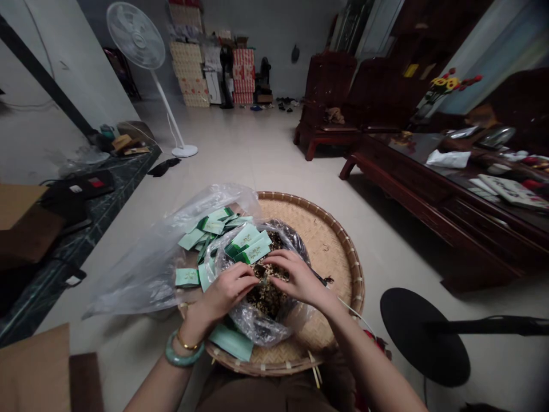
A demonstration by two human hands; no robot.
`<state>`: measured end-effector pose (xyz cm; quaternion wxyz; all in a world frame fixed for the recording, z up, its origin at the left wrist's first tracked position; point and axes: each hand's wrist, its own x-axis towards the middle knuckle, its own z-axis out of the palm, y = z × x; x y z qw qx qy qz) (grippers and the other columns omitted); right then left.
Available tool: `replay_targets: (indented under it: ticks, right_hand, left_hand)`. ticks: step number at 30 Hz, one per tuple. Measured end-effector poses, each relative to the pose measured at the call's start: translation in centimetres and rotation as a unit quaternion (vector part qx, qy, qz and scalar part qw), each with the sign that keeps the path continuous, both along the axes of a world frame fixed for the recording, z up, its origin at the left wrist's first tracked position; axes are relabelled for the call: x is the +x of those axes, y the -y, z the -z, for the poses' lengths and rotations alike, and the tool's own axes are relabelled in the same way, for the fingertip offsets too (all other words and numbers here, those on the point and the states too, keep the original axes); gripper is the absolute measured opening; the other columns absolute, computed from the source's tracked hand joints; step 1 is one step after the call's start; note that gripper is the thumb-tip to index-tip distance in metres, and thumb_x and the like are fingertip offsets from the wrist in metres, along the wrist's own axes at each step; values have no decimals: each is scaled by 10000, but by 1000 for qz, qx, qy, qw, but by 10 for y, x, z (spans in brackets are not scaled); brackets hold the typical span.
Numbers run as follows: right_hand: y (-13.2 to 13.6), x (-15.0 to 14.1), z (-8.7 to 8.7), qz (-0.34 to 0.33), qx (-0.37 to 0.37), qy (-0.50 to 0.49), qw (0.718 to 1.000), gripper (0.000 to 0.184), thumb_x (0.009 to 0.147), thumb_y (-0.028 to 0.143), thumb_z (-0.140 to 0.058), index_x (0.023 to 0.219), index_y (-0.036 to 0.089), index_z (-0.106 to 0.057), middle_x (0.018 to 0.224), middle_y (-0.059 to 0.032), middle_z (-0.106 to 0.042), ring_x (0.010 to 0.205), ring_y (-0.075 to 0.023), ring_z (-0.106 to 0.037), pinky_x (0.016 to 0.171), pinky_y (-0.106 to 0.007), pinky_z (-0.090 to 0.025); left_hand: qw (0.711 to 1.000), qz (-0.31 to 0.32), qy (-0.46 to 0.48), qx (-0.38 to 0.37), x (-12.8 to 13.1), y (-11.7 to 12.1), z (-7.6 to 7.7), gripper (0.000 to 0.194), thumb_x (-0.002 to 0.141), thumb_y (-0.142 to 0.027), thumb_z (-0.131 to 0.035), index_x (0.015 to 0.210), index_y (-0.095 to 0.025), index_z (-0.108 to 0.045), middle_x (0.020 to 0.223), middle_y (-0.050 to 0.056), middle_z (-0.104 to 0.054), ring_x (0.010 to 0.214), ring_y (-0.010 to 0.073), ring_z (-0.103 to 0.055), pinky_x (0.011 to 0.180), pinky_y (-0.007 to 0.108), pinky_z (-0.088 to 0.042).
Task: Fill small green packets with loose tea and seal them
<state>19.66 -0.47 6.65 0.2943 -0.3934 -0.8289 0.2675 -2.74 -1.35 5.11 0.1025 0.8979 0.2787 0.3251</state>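
Note:
My left hand (234, 286) is closed in a pinch over a clear plastic bag (266, 333) of dark and pale dried bits (266, 300). Something small may be between its fingertips, but I cannot make it out. Opposite it, my right hand (291, 276) reaches over the same bag, thumb and fingers apart, with dried bits showing in the gap. Green sachets (254, 250) lie at the bag's far rim, close to both hands. More light-green packets (212, 224) are heaped to the left, partly by a large clear plastic bag (141, 277). All this rests on a round woven bamboo tray (332, 240).
A cardboard box (34, 366) stands at lower left. To the right are a round black base (424, 337) with a pole and a dark wooden table (412, 194). A white standing fan (160, 97) and stacked boxes (186, 74) are farther back.

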Motion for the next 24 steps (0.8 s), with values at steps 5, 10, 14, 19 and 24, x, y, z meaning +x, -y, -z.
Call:
replay_targets:
  ticks: [5,10,14,19,24]
  right_hand:
    - [0,-13,6,-7,-37,-42,998,265,872,166,-555,1125,197,-627,1077,-86,-659,982,-181,-626,868,-327,-501]
    - [-5,-18,20,42,-47,-94,994,109,798,117,-618,822,184,-701,809,-32,-715,736,-155,-663,687,-260,-518]
    - [-3,-4,14,96,-8,-124,988,138,828,138,-577,854,200,-697,834,-41,-703,782,-168,-648,724,-293,-518]
    - [10,0,4,-37,58,15,998,258,815,248,-652,1073,235,-655,1186,-87,-587,1104,-227,-520,938,-398,-439]
    - [12,-12,15,-44,84,175,980,130,883,264,-584,921,172,-668,896,-73,-635,852,-191,-567,747,-309,-471]
  left_hand:
    - [999,22,-23,4,3,7,1,199,919,-131,-453,962,-148,-647,850,74,-615,781,157,-548,666,268,-486]
    - [999,28,-40,-8,0,14,3,203,917,-110,-449,982,-149,-638,845,71,-613,777,158,-542,656,264,-471]
    - [999,24,-36,-7,-4,16,0,203,914,-103,-451,985,-154,-634,841,69,-611,777,159,-544,660,267,-477]
    - [999,19,-39,-12,-4,16,-2,203,922,-126,-447,985,-154,-638,844,71,-617,782,157,-548,665,270,-487]
    - [999,1,-41,11,-8,15,-4,209,889,-118,-514,1052,-178,-630,861,68,-640,925,211,-540,781,354,-502]
